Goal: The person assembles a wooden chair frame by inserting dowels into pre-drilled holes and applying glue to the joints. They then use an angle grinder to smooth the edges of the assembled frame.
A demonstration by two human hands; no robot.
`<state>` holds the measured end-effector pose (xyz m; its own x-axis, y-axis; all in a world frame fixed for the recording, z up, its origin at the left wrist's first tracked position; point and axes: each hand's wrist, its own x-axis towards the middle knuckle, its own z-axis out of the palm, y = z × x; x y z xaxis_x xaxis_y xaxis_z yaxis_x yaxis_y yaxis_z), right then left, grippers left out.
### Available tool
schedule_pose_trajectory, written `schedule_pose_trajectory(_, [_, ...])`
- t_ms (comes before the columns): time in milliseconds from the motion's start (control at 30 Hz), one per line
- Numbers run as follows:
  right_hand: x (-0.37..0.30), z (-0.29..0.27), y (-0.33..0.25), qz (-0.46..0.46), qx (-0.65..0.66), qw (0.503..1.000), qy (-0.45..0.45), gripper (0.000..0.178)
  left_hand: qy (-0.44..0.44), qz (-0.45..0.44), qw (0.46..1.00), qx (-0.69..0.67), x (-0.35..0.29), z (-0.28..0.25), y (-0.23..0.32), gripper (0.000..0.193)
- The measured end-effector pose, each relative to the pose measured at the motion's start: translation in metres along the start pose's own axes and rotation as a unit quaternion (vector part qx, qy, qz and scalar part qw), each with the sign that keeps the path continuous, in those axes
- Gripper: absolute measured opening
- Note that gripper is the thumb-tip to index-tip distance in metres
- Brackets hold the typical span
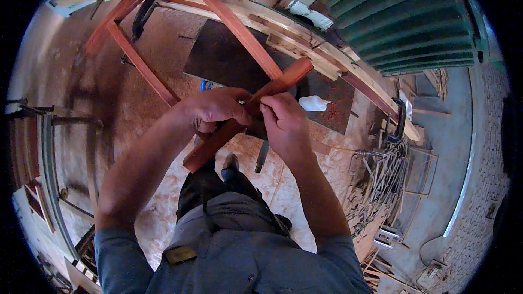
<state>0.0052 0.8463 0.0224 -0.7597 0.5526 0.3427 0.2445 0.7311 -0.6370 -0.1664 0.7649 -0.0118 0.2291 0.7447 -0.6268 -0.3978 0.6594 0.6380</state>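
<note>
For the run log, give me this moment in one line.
left hand: at red wooden bar; right hand: at same bar; white bottle: on dark board

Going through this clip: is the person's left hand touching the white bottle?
Apart. The head view shows the right hand between the left hand and the white bottle, which lies off to the person's right.

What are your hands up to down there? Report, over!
Left hand, right hand: fingers bent, close together at near rail of red wooden frame. Rail slanted, near end leftward. White nozzle bottle on dark board, right of right hand, not blocking.
</note>
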Motion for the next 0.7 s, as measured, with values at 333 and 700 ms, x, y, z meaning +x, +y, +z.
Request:
schedule_pose_trajectory(333, [0.000, -0.002, 0.002, -0.006, -0.014, 1.000, -0.027, 0.016, 0.012, 0.033, 0.998, -0.042, -0.009, 0.008, 0.009, 0.042])
schedule_pose_trajectory(700, [0.004, -0.001, 0.000, 0.005, -0.035, 0.998, -0.058, 0.017, 0.022, 0.032, 0.999, -0.026, -0.010, 0.010, 0.008, 0.036])
